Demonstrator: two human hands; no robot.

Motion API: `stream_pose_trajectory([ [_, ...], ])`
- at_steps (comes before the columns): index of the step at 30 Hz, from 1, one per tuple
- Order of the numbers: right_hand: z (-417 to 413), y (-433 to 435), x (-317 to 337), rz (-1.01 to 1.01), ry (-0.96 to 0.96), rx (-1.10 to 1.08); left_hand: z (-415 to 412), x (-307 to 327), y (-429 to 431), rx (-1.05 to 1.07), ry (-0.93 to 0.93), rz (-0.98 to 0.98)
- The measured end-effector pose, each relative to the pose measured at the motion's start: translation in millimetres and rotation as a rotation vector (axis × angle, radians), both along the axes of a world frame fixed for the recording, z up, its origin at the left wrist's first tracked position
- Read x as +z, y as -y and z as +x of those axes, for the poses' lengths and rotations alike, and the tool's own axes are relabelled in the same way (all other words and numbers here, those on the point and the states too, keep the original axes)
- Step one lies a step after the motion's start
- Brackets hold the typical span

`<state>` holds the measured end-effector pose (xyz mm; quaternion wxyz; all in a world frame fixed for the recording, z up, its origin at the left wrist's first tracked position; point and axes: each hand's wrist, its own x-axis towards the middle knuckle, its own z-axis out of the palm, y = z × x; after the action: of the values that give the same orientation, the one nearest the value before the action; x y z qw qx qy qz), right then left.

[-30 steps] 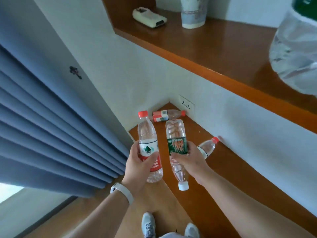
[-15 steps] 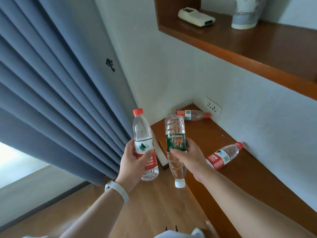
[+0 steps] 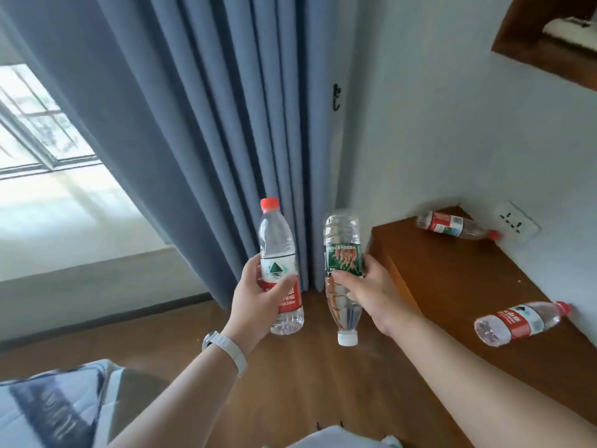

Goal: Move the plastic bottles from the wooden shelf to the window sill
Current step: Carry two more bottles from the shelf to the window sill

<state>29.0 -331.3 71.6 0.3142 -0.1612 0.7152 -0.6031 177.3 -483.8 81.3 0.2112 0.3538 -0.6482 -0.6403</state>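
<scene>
Centre frame, nearest: left hand point(image 3: 258, 299) wrapped round the label of an upright red-cap bottle point(image 3: 280, 270); right hand point(image 3: 365, 291) clamped on the green label of a second bottle point(image 3: 343, 273), held upside down, white cap at the bottom. Both look thin-walled, near empty or with a little water: light, crushable, slick. The label band at mid-body is the best hold, stiffest and least slippery. Right of frame, two more bottles lie on their sides on the wooden shelf point(image 3: 452, 286): one at lower right point(image 3: 520, 322), one at the back corner point(image 3: 455, 225) near the wall socket point(image 3: 517, 221). They'll roll; take them mid-body. Curtain point(image 3: 210, 124) hangs behind the held pair. Upper left, sill point(image 3: 64, 215) below the window, apparently bare, well apart from the hands.
</scene>
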Motion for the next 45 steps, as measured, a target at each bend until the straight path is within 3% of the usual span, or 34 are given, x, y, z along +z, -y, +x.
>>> stream_pose_trajectory([
  [9,91,138,0,-0.004,0.023,0.154,129,-15,107,0.201,-0.067,0.009],
  [23,187,268,0,-0.027,0.085,0.520,262,-39,161,0.593,-0.076,0.039],
  [36,178,404,-11,-0.041,0.207,0.733,254,-41,255,0.789,0.000,0.007],
  [45,105,501,-2,-0.039,0.216,0.786,175,-35,355,0.743,0.072,-0.035],
])
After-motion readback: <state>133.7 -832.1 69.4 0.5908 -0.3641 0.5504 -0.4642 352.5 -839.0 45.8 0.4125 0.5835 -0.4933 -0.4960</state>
